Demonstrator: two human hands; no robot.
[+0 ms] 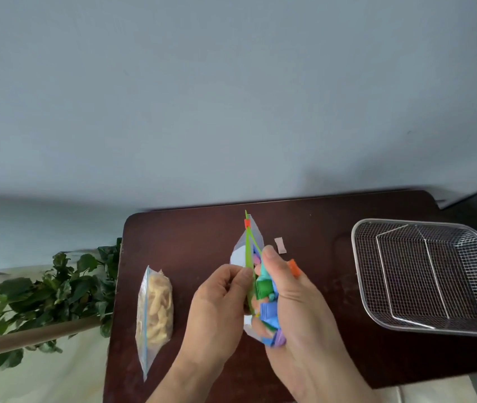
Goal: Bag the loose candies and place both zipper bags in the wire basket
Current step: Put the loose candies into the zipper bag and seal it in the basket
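Observation:
A clear zipper bag (241,251) with a green zip strip and an orange slider stands upright at the table's middle, its mouth partly apart. My left hand (216,303) pinches the green strip from the left. My right hand (292,301) grips a bunch of coloured wrapped candies (266,292) against the bag's opening; an orange one (294,267) sticks out behind my fingers. One pale pink candy (279,245) lies loose on the table just right of the bag. A second zipper bag (154,309) with beige snacks lies at the left. The wire basket (432,274) sits at the right.
The dark brown table (190,234) ends close behind the bag at a pale wall. Left of the table's edge stands a leafy green plant (56,289) and a tan pole. Bare tabletop lies between the candy bag and the basket.

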